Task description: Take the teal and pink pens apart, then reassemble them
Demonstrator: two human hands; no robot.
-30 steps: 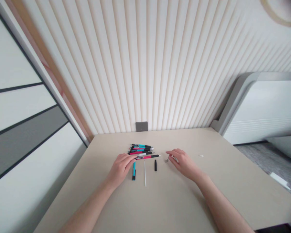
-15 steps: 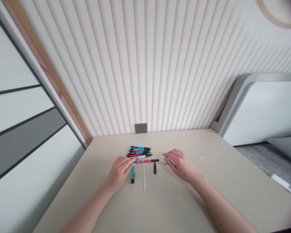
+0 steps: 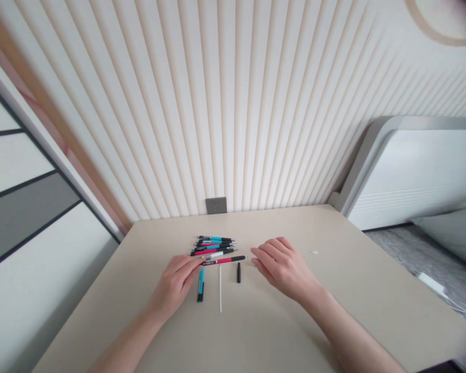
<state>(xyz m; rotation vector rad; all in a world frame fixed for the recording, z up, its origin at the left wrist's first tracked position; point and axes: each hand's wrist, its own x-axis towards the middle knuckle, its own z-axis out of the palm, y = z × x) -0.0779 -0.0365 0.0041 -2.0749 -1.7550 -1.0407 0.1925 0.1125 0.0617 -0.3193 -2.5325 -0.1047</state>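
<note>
Left hand [image 3: 174, 282] has the red-and-black pen [image 3: 227, 260] pinched at one end, tip toward the right hand [image 3: 281, 264]. Can't tell if the pen is fully clear of the surface [image 3: 279, 326]. Right hand is just beside the tip, fingers bent; can't tell if anything is between them.

Near side of the pen: teal barrel piece [image 3: 201, 282], thin white stick [image 3: 220, 292], short black piece [image 3: 238, 272], lying apart from each other. Far side: white-and-black pen [image 3: 219, 254] and pen pile [image 3: 213, 241], both close. Small white bit [image 3: 314, 252] sits off past the right hand.

Handling, my read: light pinch, barrel level, steady left wrist. Bring right fingertips in along the pen's axis, not sideways. Watch the thin stick, looks easy to roll. Keep knuckles off the pile.
</note>
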